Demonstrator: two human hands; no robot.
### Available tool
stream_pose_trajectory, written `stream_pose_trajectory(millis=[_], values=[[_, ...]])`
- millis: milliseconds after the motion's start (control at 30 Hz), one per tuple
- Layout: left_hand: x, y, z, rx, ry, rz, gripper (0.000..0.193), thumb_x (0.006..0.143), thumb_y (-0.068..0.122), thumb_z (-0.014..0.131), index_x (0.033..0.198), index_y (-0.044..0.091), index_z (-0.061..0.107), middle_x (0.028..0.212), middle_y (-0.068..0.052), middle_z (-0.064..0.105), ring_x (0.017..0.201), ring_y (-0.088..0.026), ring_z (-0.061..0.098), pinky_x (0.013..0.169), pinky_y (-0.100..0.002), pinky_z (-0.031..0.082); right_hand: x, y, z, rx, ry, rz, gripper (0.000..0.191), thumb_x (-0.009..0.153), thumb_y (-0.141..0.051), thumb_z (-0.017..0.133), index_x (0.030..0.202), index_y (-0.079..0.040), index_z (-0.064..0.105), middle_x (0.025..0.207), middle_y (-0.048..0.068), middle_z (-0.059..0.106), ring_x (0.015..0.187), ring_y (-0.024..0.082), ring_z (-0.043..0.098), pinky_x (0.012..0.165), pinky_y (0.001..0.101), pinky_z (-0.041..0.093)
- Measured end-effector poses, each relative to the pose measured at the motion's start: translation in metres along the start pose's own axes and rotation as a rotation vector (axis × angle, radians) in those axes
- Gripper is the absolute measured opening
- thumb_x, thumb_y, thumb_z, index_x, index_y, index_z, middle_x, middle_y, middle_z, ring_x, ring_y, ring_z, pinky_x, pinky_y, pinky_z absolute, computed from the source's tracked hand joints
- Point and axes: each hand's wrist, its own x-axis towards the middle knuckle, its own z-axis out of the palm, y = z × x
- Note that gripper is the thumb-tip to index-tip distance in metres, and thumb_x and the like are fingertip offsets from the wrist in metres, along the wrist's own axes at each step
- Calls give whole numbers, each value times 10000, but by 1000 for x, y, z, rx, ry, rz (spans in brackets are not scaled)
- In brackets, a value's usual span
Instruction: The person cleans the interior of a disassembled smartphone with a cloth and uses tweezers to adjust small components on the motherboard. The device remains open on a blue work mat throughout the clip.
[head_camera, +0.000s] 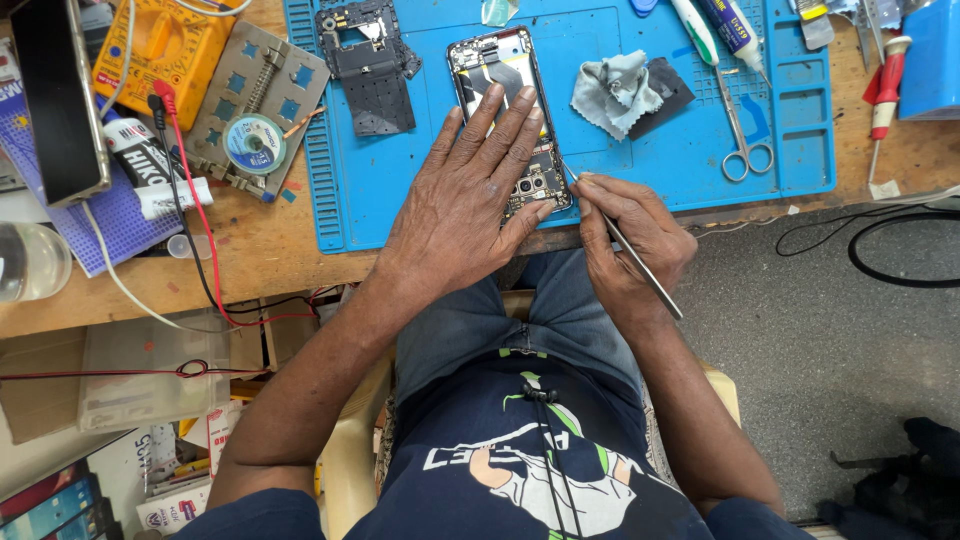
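Two bare hands work over an opened phone (505, 75) that lies on a blue work mat (640, 160) at the near edge of a wooden bench (240, 260). The phone rests back-up with its cover off, circuit parts and flat cables showing. Its long axis runs nearly straight away from the person, tilted a little so the far end leans left; the camera cluster sits at the near end, close to the mat's front edge.

The left hand (465, 200) lies flat, palm down, over the phone's near half. Its fingers (500, 115) are straight and only slightly apart, pointing away up the phone's length, with the thumb reaching toward the near right corner.

The right hand (630, 240) sits just right of the phone's near corner. Its thumb and first fingers are pressed together in a pinch on slim metal tweezers (625, 245). The tool slants from lower right up to upper left, its tip touching or just beside the phone's right edge near the camera cluster; which one cannot be told.

To the left of the phone on the mat lies a removed black inner frame (370, 70). To the right lie a crumpled grey cloth (615, 90) and a pair of scissors (740, 140).
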Motion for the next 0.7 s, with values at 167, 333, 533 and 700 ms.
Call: stream_pose_trajectory(millis=[167, 333, 533, 700], values=[[1, -1, 1, -4, 1, -1, 792, 1050, 636, 380, 1623, 94, 301, 1704, -88, 237, 1582, -264, 146, 1311, -492, 105, 1, 1, 1, 0, 2, 1, 171, 1025, 40, 724, 1183, -25, 730, 1197, 148, 740, 1095, 223, 767, 900, 293, 657], [1, -1, 2, -6, -1, 1, 792, 1044, 638, 382, 1621, 102, 302, 1699, -85, 239, 1577, -265, 147, 1308, -495, 107, 1, 0, 3, 10, 12, 11, 173, 1024, 47, 723, 1182, -22, 730, 1194, 148, 742, 1092, 222, 768, 898, 295, 656], [1, 0, 2, 5, 1, 5, 794, 1054, 641, 367, 1631, 100, 294, 1708, -86, 233, 1587, -265, 145, 1316, -493, 106, -1, 0, 3, 26, 23, 15, 184, 1028, 52, 719, 1196, -23, 727, 1202, 149, 741, 1088, 218, 769, 897, 295, 653], [1, 1, 2, 6, -8, -1, 792, 1048, 641, 359, 1628, 107, 283, 1704, -86, 231, 1579, -259, 139, 1311, -492, 102, -3, 2, 5, 21, 35, -3, 186, 1030, 46, 721, 1201, -25, 723, 1207, 150, 738, 1098, 219, 765, 910, 296, 653]])
